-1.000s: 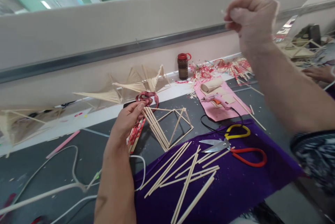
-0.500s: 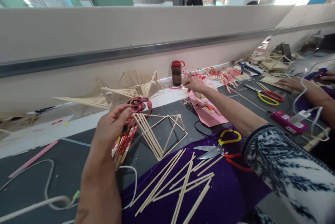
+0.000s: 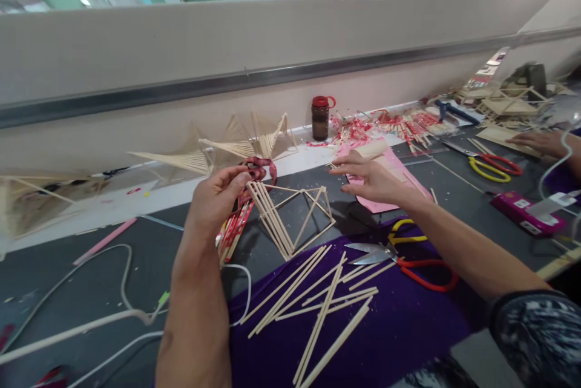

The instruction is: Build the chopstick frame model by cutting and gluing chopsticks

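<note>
My left hand (image 3: pixel 220 194) is closed at the near-left top corner of a small frame of thin wooden sticks (image 3: pixel 276 230), thumb and fingers pinched on it. One side of the frame is a row of close-set sticks; the other side is an open triangle. My right hand (image 3: pixel 374 181) hovers over a pink paper sheet (image 3: pixel 385 200), fingers apart, with nothing visible in them. Loose wooden sticks (image 3: pixel 318 303) lie on a purple cloth (image 3: pixel 385 339) in front. Scissors with yellow and red handles (image 3: pixel 385 253) rest partly open beside them, under my right forearm.
A dark red ribbon coil (image 3: pixel 265 167) and red-wrapped sticks (image 3: pixel 236 227) lie behind my left hand. Finished stick models (image 3: pixel 227 146) and a red-capped bottle (image 3: pixel 320 118) stand by the partition. At right are more scissors (image 3: pixel 490 164), a magenta power strip (image 3: pixel 526 212) and another person's hand (image 3: pixel 538 140).
My right hand has drawn back from beside the bottle toward me, its fingers spreading over the pink sheet. My left hand stays at the frame's corner. The view has swung slightly left.
</note>
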Demonstrator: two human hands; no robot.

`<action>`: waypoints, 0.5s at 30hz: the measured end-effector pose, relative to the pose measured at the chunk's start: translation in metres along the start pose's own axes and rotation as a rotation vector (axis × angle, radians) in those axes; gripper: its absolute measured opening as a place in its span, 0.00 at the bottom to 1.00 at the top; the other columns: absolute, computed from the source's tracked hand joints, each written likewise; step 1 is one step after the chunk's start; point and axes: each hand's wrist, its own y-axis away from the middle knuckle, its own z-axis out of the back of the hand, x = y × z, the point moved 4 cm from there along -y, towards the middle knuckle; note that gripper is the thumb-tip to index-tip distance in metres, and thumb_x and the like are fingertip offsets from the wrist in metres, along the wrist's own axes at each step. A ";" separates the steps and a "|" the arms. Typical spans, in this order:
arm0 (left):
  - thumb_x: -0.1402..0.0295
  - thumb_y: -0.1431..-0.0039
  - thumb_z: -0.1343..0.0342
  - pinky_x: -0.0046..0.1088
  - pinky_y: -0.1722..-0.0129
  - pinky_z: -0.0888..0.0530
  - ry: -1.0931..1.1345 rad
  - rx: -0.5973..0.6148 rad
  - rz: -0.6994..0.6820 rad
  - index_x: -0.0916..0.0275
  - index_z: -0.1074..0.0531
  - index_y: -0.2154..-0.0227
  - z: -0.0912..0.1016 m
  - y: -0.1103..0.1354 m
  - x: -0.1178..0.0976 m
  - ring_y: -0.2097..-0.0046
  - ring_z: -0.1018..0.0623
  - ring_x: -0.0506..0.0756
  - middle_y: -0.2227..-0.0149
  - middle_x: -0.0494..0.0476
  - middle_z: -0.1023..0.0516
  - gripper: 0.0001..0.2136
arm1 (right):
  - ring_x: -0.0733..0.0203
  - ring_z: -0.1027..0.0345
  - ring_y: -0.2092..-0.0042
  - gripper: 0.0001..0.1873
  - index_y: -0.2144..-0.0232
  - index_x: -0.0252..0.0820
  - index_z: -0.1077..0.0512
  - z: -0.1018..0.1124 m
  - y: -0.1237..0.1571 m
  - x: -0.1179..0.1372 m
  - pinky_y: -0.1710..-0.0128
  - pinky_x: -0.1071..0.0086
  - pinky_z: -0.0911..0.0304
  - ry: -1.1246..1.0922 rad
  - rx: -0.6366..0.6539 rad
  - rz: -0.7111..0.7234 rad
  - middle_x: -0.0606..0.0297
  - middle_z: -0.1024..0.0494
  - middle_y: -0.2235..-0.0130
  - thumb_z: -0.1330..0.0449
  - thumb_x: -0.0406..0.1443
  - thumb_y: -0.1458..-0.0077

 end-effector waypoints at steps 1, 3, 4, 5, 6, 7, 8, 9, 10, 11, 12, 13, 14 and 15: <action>0.63 0.51 0.42 0.23 0.70 0.26 0.002 -0.019 -0.028 0.61 0.25 0.62 -0.001 0.001 -0.001 0.67 0.23 0.51 0.67 0.55 0.21 0.13 | 0.59 0.35 0.53 0.17 0.56 0.43 0.29 -0.004 0.008 0.002 0.57 0.65 0.38 -0.013 0.009 -0.007 0.59 0.31 0.50 0.42 0.35 0.50; 0.63 0.51 0.42 0.24 0.68 0.27 -0.013 -0.088 -0.084 0.61 0.26 0.60 0.000 0.003 -0.002 0.66 0.23 0.51 0.66 0.55 0.21 0.14 | 0.62 0.32 0.60 0.15 0.56 0.41 0.29 -0.015 0.019 0.003 0.62 0.67 0.36 -0.042 0.043 -0.042 0.59 0.28 0.54 0.43 0.34 0.49; 0.63 0.52 0.42 0.24 0.67 0.27 -0.023 -0.126 -0.107 0.62 0.26 0.60 0.000 0.004 -0.001 0.65 0.23 0.52 0.64 0.56 0.22 0.15 | 0.64 0.31 0.63 0.15 0.57 0.40 0.29 -0.022 0.023 0.003 0.63 0.68 0.36 -0.046 0.061 -0.058 0.59 0.28 0.56 0.44 0.34 0.48; 0.64 0.52 0.42 0.25 0.66 0.27 -0.032 -0.156 -0.124 0.62 0.27 0.59 0.001 0.005 0.000 0.63 0.24 0.52 0.63 0.56 0.22 0.16 | 0.64 0.31 0.65 0.14 0.57 0.39 0.29 -0.029 0.025 0.003 0.64 0.68 0.36 -0.045 0.077 -0.072 0.59 0.27 0.57 0.44 0.34 0.48; 0.64 0.52 0.41 0.25 0.64 0.27 -0.036 -0.175 -0.134 0.61 0.27 0.59 0.002 0.007 0.002 0.62 0.24 0.52 0.61 0.56 0.23 0.16 | 0.64 0.31 0.66 0.14 0.57 0.38 0.29 -0.035 0.026 0.003 0.64 0.68 0.36 -0.043 0.090 -0.082 0.59 0.27 0.58 0.43 0.34 0.48; 0.64 0.53 0.41 0.25 0.63 0.28 -0.034 -0.181 -0.138 0.61 0.28 0.58 0.002 0.010 0.003 0.60 0.24 0.52 0.60 0.56 0.23 0.17 | 0.64 0.31 0.66 0.15 0.57 0.37 0.29 -0.041 0.026 0.003 0.64 0.68 0.37 -0.046 0.104 -0.090 0.59 0.26 0.59 0.43 0.34 0.49; 0.64 0.53 0.41 0.25 0.63 0.28 -0.026 -0.179 -0.134 0.61 0.28 0.57 0.002 0.013 0.006 0.60 0.25 0.52 0.60 0.56 0.23 0.17 | 0.64 0.31 0.66 0.15 0.58 0.36 0.29 -0.047 0.026 0.003 0.64 0.69 0.37 -0.055 0.114 -0.096 0.59 0.26 0.60 0.42 0.34 0.49; 0.65 0.53 0.41 0.25 0.63 0.28 -0.015 -0.182 -0.125 0.61 0.29 0.57 0.002 0.017 0.008 0.59 0.25 0.52 0.59 0.56 0.24 0.18 | 0.64 0.31 0.67 0.14 0.58 0.36 0.29 -0.053 0.026 0.003 0.65 0.69 0.37 -0.067 0.117 -0.102 0.59 0.26 0.60 0.42 0.34 0.49; 0.65 0.53 0.41 0.25 0.64 0.28 -0.008 -0.195 -0.113 0.61 0.29 0.57 0.002 0.022 0.012 0.59 0.25 0.52 0.59 0.57 0.24 0.18 | 0.64 0.31 0.67 0.14 0.59 0.36 0.29 -0.057 0.027 0.002 0.65 0.70 0.38 -0.080 0.120 -0.105 0.59 0.26 0.61 0.43 0.35 0.49; 0.64 0.52 0.42 0.24 0.65 0.29 -0.006 -0.217 -0.100 0.62 0.29 0.57 0.003 0.028 0.015 0.60 0.25 0.52 0.59 0.57 0.24 0.17 | 0.64 0.31 0.67 0.13 0.60 0.36 0.29 -0.062 0.027 0.002 0.65 0.70 0.38 -0.090 0.118 -0.107 0.60 0.26 0.61 0.43 0.35 0.48; 0.64 0.52 0.42 0.24 0.66 0.29 -0.012 -0.243 -0.082 0.62 0.29 0.58 0.003 0.035 0.020 0.60 0.25 0.52 0.60 0.57 0.24 0.17 | 0.65 0.31 0.67 0.12 0.60 0.37 0.29 -0.066 0.028 0.001 0.66 0.71 0.38 -0.096 0.117 -0.108 0.61 0.26 0.62 0.44 0.35 0.48; 0.63 0.52 0.42 0.24 0.67 0.29 -0.024 -0.264 -0.061 0.63 0.29 0.58 0.003 0.041 0.025 0.61 0.25 0.52 0.61 0.58 0.24 0.17 | 0.65 0.31 0.68 0.12 0.61 0.37 0.29 -0.069 0.029 -0.001 0.67 0.71 0.39 -0.099 0.119 -0.109 0.61 0.26 0.62 0.44 0.35 0.47; 0.63 0.52 0.42 0.24 0.69 0.30 -0.041 -0.269 -0.034 0.64 0.29 0.58 0.002 0.047 0.031 0.63 0.25 0.52 0.62 0.58 0.23 0.17 | 0.64 0.31 0.68 0.11 0.61 0.38 0.28 -0.073 0.031 -0.002 0.67 0.72 0.39 -0.098 0.125 -0.107 0.61 0.26 0.63 0.45 0.35 0.47; 0.62 0.52 0.42 0.24 0.70 0.30 -0.054 -0.257 -0.001 0.64 0.29 0.59 0.001 0.053 0.038 0.64 0.24 0.53 0.63 0.58 0.23 0.18 | 0.64 0.32 0.68 0.11 0.61 0.38 0.28 -0.076 0.032 -0.004 0.68 0.72 0.40 -0.093 0.131 -0.104 0.62 0.25 0.63 0.45 0.36 0.47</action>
